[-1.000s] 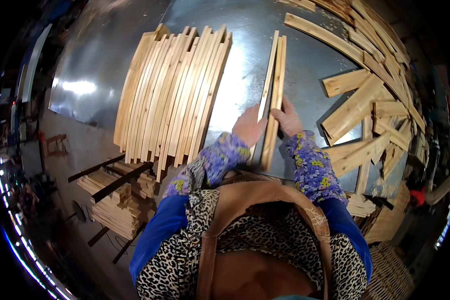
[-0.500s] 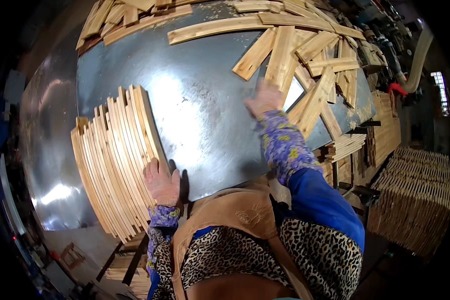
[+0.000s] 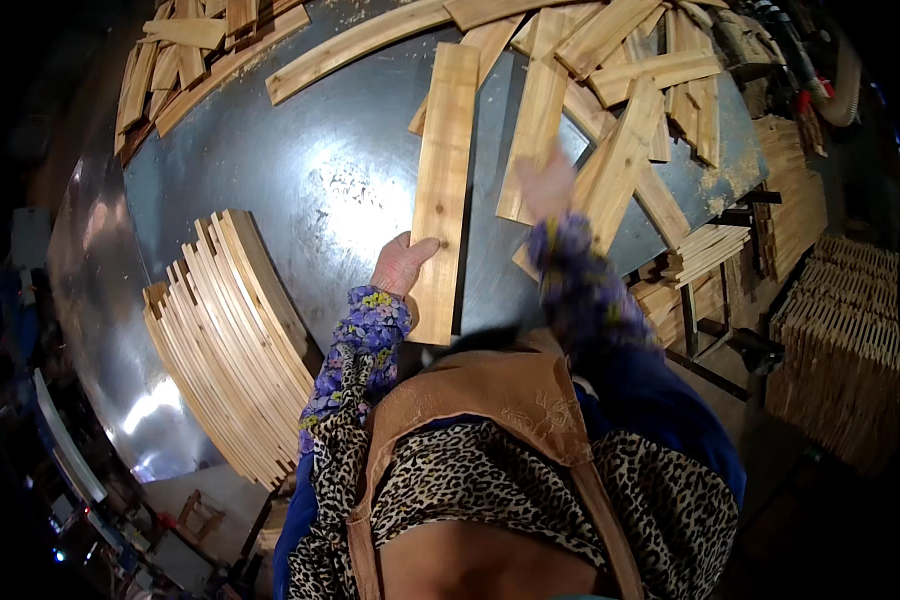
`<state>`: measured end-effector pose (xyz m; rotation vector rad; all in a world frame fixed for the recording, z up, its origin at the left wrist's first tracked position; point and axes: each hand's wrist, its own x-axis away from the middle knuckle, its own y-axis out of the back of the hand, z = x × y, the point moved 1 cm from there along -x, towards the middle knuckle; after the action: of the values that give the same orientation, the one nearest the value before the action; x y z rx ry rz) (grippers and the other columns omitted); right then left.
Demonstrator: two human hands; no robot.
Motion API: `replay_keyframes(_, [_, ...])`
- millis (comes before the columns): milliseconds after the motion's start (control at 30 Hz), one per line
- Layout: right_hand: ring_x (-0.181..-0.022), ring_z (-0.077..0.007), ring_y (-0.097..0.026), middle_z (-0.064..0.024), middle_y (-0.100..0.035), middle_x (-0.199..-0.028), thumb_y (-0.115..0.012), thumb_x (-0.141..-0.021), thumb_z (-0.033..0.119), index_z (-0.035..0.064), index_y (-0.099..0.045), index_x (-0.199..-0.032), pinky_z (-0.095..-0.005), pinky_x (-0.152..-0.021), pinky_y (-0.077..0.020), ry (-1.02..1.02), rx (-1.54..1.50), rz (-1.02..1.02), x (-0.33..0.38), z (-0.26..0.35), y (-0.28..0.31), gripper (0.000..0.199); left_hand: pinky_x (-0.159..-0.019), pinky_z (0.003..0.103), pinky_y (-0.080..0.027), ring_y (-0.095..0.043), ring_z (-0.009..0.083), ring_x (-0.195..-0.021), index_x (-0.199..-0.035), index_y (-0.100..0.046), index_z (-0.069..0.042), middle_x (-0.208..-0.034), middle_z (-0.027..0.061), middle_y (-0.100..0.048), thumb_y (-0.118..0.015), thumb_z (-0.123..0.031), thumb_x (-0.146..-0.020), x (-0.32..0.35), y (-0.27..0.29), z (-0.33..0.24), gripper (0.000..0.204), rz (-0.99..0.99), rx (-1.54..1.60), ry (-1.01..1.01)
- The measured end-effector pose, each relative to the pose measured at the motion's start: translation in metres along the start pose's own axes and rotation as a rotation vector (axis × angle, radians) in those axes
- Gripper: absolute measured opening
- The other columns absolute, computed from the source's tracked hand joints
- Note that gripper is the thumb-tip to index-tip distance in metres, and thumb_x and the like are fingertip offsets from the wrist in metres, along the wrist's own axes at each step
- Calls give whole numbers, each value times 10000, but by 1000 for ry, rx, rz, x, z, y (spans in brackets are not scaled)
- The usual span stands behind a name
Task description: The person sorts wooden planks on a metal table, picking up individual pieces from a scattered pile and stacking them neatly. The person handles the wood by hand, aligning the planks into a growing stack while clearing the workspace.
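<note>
My left hand [image 3: 402, 264] grips a flat wooden board [image 3: 443, 190] by its left edge, thumb on the top face. The board lies lengthwise away from me, its near end close to my apron. My right hand [image 3: 548, 182] is smeared by motion, over the near part of another board [image 3: 535, 120] at the edge of a loose pile. Whether it touches that board I cannot tell. To the left, a row of boards stacked on edge [image 3: 235, 345] stands on the metal table [image 3: 320, 150].
More loose boards [image 3: 660, 75] criss-cross at the far right, and shorter pieces [image 3: 185, 40] heap at the far left. Sawdust [image 3: 735, 175] lies by the table's right edge. A tall stack of slats [image 3: 835, 350] stands on the right, below a pale hose [image 3: 845, 90].
My left hand has left the stacked row and moved right, and now holds a board from the pile that lies nearer me. My right hand has shifted slightly rightward.
</note>
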<state>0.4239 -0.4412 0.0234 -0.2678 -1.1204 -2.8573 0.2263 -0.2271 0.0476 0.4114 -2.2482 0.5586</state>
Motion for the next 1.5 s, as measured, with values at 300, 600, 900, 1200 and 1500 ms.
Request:
replay_keyframes(300, [-1095, -289, -742, -194, -773, -1231, -789, -961, 277, -57, -656, -1364, -421, -996, -553, -26, -476, 257, -59, 25, -41, 540, -1125, 545, -466, -666, 403, -1218, -1225, -759, -11, -1295, 238, -721, -780, -371, -955, 105, 63, 39, 450, -839, -1011, -358])
replay_keyframes(600, [-1271, -366, -691, -290, -667, -1412, -722, -1036, 370, 29, -375, -1631, -495, -1077, -561, 311, 87, 1482, 244, 125, -171, 768, -1128, 580, -451, -533, 503, -1328, -1438, -598, -59, -1435, 277, -565, -834, -326, -901, 216, 118, 100, 645, -1111, -1192, -321])
replay_keyframes(900, [-1265, -468, -629, -250, -643, -1434, -611, -862, 35, 32, -599, -1494, -572, -1175, -465, 1179, 363, 488, -60, 222, -241, 632, -1082, 601, -463, -539, 491, -1259, -1455, -547, -26, -1396, 248, -527, -836, -244, -859, 192, 110, 85, 697, -1154, -1359, -336])
replay_keyframes(1200, [-1134, -294, -667, -150, -725, -1221, -717, -873, 133, 61, -656, -1321, -473, -970, -581, 1344, 963, 695, -170, 253, -204, 457, -1252, 676, -332, -446, 545, -1466, -1545, -545, -37, -1572, 342, -468, -907, -489, -810, 25, 53, -79, 935, -868, -1393, -758])
replay_keyframes(1500, [-1276, -403, -642, -236, -646, -1424, -814, -898, 469, 31, -561, -1536, -513, -1117, -518, 523, 321, -97, -247, 171, -60, 815, -1170, 679, -418, -447, 565, -1483, -1570, -500, 10, -1583, 355, -465, -933, -428, -744, 0, 13, -10, 1030, -504, -1238, -454])
